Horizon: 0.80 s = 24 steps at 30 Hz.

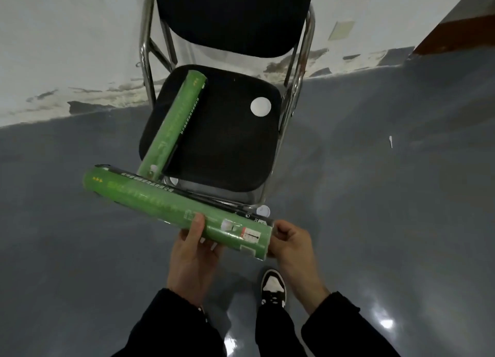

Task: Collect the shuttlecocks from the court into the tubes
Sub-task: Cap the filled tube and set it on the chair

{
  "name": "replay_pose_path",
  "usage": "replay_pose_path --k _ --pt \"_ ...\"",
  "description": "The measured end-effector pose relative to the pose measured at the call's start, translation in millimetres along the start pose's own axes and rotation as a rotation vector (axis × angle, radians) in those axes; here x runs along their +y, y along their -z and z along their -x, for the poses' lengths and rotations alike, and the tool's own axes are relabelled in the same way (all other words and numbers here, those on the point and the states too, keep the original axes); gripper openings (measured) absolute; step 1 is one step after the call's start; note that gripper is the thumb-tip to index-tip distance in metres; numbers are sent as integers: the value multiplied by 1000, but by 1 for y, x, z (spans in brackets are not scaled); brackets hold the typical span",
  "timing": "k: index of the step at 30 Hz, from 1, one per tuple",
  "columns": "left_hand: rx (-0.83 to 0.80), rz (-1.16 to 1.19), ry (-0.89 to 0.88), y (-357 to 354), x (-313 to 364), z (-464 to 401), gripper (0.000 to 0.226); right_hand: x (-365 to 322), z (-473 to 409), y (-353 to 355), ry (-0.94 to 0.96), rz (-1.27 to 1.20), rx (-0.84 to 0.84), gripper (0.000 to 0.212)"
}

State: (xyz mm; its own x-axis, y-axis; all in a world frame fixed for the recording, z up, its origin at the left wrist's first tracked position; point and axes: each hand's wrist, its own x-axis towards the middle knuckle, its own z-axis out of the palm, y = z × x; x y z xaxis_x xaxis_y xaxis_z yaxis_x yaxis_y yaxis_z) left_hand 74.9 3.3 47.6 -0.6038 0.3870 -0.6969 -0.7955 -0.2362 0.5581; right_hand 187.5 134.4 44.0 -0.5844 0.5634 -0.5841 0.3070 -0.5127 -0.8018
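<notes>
2 hands [241,246] on green tube [171,209], prob. capping.

You see yellow arrow marks near the far end of the held tube [171,209] and a black strip of white characters along it, too blurred to read; the tube on the chair [174,120] carries similar arrows and an unreadable strip.
</notes>
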Motion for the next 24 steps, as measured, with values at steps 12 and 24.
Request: replay_pose_path --k 12,24 --pt "32 -90 -7 -10 -15 -5 75 9 -2 33 -100 -54 -39 20" --pt "15 -139 -5 -29 -21 -10 34 20 1 64 -111 -9 16 34"
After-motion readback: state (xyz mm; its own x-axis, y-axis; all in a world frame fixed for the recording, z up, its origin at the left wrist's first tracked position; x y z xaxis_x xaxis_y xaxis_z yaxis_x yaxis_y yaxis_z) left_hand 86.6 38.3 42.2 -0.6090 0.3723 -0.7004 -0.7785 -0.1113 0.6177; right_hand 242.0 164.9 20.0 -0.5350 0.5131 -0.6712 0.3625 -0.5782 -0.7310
